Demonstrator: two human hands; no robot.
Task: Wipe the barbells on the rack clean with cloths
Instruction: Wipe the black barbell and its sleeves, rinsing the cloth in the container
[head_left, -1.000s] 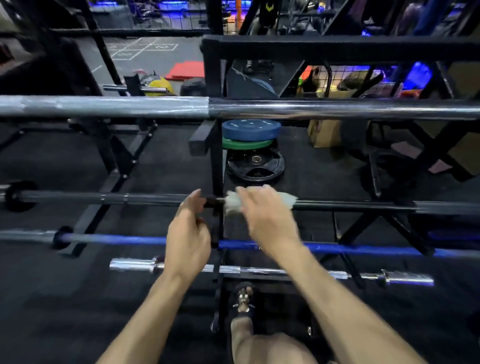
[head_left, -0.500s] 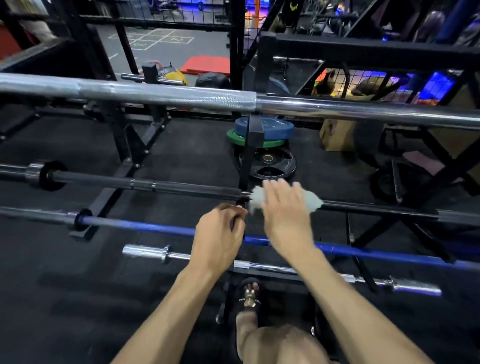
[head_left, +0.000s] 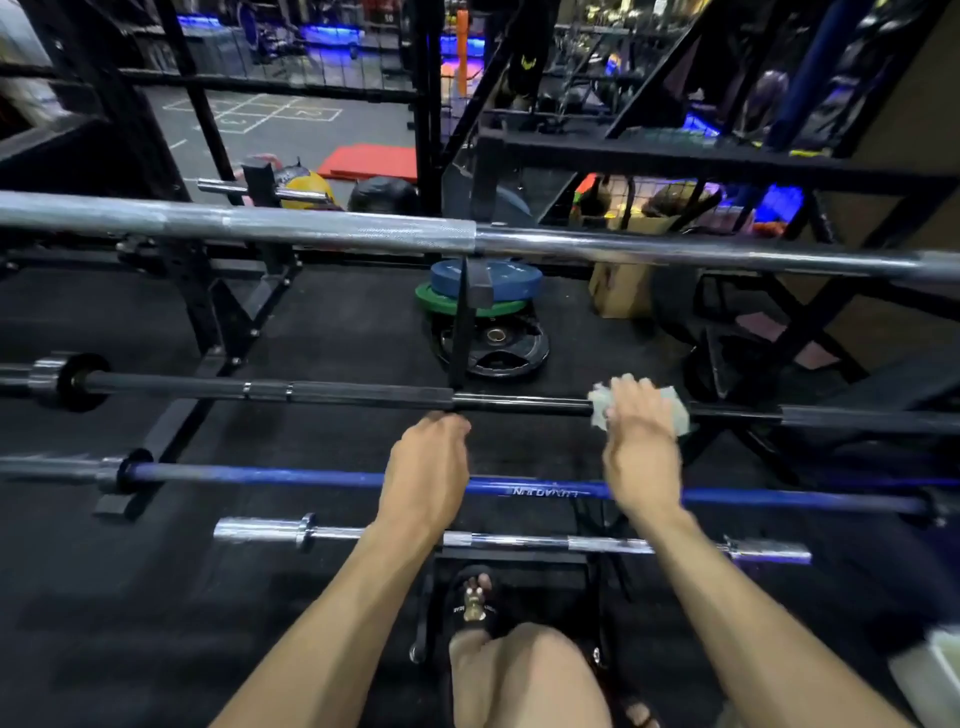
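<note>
Right hand (head_left: 641, 441) gripping a pale cloth (head_left: 605, 408) around the black barbell (head_left: 363, 392), left hand (head_left: 428, 462) curled on the same bar beside the rack upright (head_left: 460, 338)

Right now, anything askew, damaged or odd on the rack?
Nothing stands out. All four barbells lie level across the rack; right hand holds the cloth round the black barbell, left hand grips it at the upright. The plates behind sit stacked on the floor.

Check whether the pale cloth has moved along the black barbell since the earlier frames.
Yes. The pale cloth, under the right hand, has slid rightward along the black barbell, away from the black rack upright.
</note>
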